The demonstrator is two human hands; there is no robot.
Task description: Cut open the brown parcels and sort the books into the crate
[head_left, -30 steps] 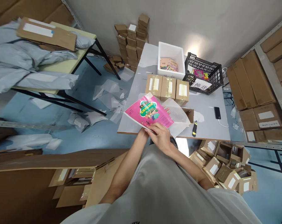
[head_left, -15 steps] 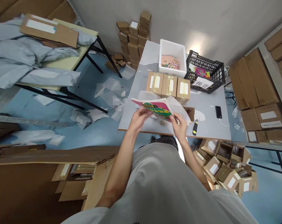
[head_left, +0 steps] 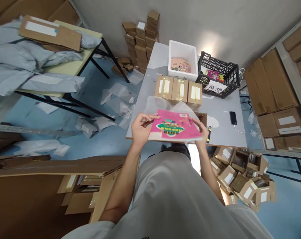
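A pink book [head_left: 174,124] with a green oval on its cover is held over the front edge of the table. My left hand [head_left: 141,129] grips its left side, thumb and fingers closed on it. Its right side is in my right hand [head_left: 200,131], fingers over the edge. Translucent wrapping paper [head_left: 159,103] lies behind the book on the table. Partly hidden beyond my right hand are an open small carton [head_left: 202,119] and a black and yellow utility knife [head_left: 209,135].
Three taped cartons [head_left: 179,91] stand in a row on the grey table [head_left: 223,114]. Behind them are a white bin [head_left: 182,71] and a black crate [head_left: 218,91] holding books. A phone [head_left: 233,119] lies at right. Discarded boxes [head_left: 242,179] are heaped on the floor beside the table.
The book has been turned over and levelled, so a pink cover with a barcode now faces up. Both hands have moved outward to its two sides.
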